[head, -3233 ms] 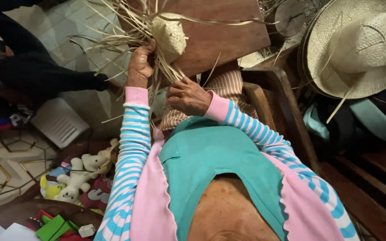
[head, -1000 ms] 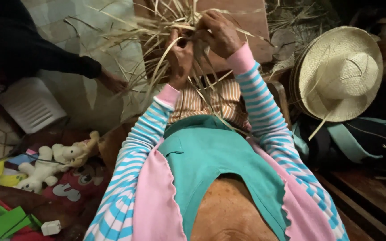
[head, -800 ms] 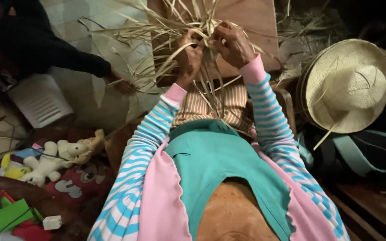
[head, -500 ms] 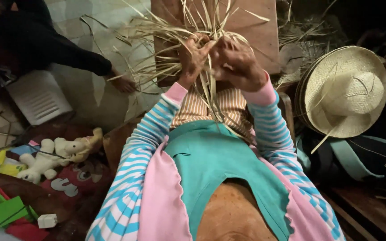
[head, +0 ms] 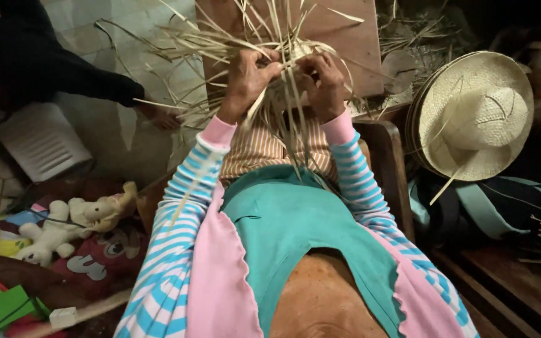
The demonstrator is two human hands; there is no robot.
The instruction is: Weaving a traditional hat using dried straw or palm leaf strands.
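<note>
Straw-coloured flat palm strips [head: 233, 47] fan stiffly outward around a small woven straw piece [head: 292, 75], pinched at twelve o'clock by the left hand [head: 245, 78] and right hand [head: 322, 84]. At three o'clock, well apart, lies a round finished straw hat [head: 480, 116].

The woven straw piece [head: 283, 69] lies at twelve o'clock, a finished straw hat [head: 477, 116] at two, a plush toy [head: 70, 219] at eight.
</note>
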